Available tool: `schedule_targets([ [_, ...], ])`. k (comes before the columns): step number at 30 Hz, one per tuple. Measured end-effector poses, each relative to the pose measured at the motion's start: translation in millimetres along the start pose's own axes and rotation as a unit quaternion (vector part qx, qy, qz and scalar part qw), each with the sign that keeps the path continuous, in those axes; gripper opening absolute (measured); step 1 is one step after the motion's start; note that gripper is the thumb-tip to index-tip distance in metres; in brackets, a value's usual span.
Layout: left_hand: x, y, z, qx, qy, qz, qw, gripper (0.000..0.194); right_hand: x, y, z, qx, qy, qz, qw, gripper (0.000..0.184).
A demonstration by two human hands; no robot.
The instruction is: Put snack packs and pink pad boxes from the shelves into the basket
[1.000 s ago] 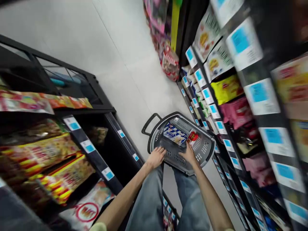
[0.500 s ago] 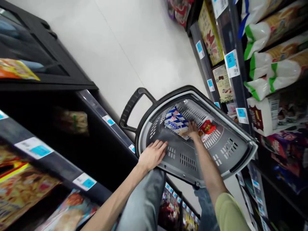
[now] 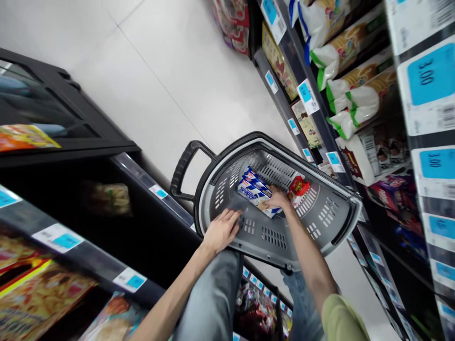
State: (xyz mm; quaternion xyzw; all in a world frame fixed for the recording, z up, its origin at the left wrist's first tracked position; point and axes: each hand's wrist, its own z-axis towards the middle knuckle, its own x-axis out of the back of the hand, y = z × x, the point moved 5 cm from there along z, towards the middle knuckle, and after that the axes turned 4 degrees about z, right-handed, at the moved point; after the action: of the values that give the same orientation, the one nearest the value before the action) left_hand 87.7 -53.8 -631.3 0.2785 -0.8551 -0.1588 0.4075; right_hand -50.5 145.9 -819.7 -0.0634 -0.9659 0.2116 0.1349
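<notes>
A grey plastic shopping basket [image 3: 256, 218] with a black handle [image 3: 182, 166] stands tilted in front of my knees. Inside it lie blue-and-white wafer packets [image 3: 254, 187], side by side. My right hand [image 3: 279, 200] reaches into the basket, its fingers closed around the lower right end of the wafer packets. Just right of that hand a red packet [image 3: 299, 186] rests in the basket. My left hand [image 3: 222, 228] lies over the basket's near left edge beside my knee, fingers stretched out and holding nothing; its fingertips are blurred.
Shelves with a dark price rail [image 3: 88, 246] and snack bags [image 3: 46, 293] flank me on the left. On the right are shelves of white-and-green bags [image 3: 359, 104] and boxes [image 3: 366, 151]. Pale floor [image 3: 170, 71] stretches ahead beyond the basket.
My right hand has shifted slightly left and down and closed on the wafer packets, which are turned a little. The view has swung right, showing more of the right-hand shelves.
</notes>
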Motion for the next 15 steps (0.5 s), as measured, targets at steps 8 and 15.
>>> schedule_targets([
  [8,-8.3,19.1,14.9,0.238,0.069,-0.436,0.865,0.107,36.6,-9.0,-127.5,0.080,-0.021,0.293,0.952,0.092],
  [15,9.7,40.7,-9.7,0.298,0.022,-0.690,0.660,0.081,-2.9,-38.2,-185.8,0.102,-0.027,0.427,0.898,0.072],
])
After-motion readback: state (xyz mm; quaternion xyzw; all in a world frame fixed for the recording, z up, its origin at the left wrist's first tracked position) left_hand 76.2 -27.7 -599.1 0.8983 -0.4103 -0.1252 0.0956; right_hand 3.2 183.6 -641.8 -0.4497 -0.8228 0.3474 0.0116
